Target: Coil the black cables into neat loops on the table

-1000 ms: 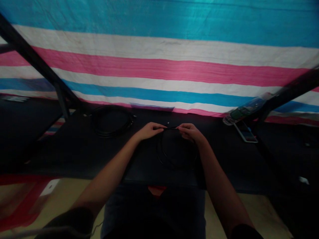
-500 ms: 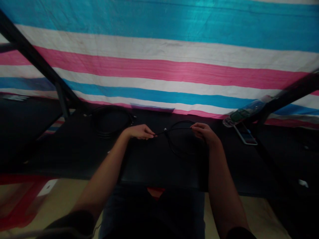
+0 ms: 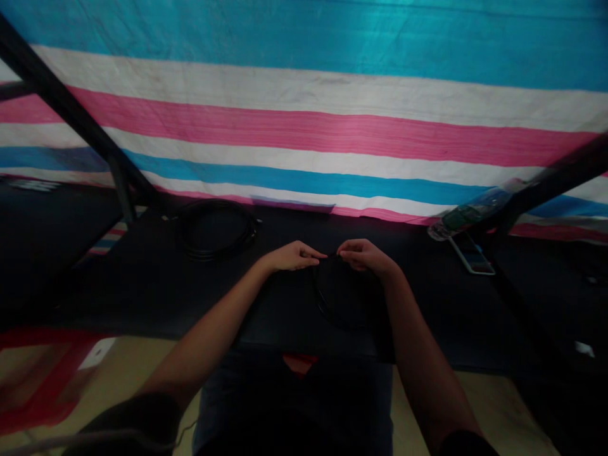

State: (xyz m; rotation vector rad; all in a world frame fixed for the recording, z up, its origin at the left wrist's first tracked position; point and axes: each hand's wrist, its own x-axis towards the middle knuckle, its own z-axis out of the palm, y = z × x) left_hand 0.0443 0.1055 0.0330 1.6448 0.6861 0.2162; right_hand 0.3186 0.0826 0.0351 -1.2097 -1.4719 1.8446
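Observation:
My left hand (image 3: 297, 256) and my right hand (image 3: 363, 254) are close together above the black table, fingertips nearly meeting. Both are closed in a pinch on a thin black cable (image 3: 321, 297). A loop of this cable hangs or lies below the hands, its right part lost in shadow. The short piece between my fingertips is too dark to make out in detail. To the left, a coiled black cable (image 3: 184, 237) with small light-coloured ends lies on the table, apart from my left hand.
A clear plastic bottle (image 3: 458, 220) with a green label leans by the frame bar at right, beside a phone (image 3: 476, 258). Striped sheeting (image 3: 332, 136) rises behind the black tabletop (image 3: 156, 297). A red stool (image 3: 52, 396) stands at lower left.
My hands have come together: the left moved right and the right moved left, closing the stretch of cable between them. The coil on the left has not moved.

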